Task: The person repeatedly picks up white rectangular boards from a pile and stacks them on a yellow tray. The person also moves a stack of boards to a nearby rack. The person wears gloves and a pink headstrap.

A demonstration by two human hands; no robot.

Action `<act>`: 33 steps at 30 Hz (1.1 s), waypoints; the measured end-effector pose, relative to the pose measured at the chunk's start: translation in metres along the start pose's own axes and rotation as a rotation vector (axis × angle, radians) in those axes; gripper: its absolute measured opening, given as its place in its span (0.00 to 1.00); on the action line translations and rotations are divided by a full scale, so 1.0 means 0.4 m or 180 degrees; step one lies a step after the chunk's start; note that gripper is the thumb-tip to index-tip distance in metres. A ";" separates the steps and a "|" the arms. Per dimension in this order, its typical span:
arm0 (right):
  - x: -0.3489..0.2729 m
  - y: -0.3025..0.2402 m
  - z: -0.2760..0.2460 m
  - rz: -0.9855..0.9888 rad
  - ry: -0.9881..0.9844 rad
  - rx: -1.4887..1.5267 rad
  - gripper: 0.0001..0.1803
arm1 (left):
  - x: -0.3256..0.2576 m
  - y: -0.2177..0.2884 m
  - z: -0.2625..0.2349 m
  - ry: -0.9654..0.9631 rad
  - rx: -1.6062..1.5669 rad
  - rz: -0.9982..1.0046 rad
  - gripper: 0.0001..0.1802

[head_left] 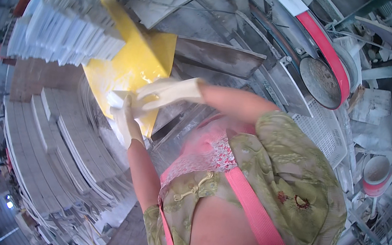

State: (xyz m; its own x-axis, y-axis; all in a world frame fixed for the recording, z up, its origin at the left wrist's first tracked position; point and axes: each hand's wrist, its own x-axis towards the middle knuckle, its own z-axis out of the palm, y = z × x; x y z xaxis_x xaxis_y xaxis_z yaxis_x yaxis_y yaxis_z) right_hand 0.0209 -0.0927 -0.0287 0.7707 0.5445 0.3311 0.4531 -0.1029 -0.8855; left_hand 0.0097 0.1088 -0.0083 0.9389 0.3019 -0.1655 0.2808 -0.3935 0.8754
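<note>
Two gloved hands, left hand (127, 121) and right hand (167, 93), clasp a white piece (117, 98).

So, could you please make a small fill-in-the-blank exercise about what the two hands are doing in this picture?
1. Both hands, the left hand and the right hand, wear pale ______.
2. Together they hold a small ______ block.
3. Right behind the block stands a glossy ______ sheet.
4. The stacks of tiles beside that sheet are ______ in colour.

Missing words: gloves; white; yellow; white
</note>
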 end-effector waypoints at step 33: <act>-0.630 0.192 -1.032 0.1810 0.0546 -0.4736 0.35 | -0.037 0.063 0.051 0.0421 -0.0440 -0.0454 0.37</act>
State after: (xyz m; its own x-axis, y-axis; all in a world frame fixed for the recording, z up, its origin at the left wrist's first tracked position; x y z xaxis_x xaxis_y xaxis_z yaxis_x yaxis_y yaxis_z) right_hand 0.0462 -0.5815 -0.0454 0.9760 0.0694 0.2065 0.0373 -0.9871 0.1557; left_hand 0.0069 0.0768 0.0069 0.8548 0.4607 -0.2391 0.3704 -0.2187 0.9028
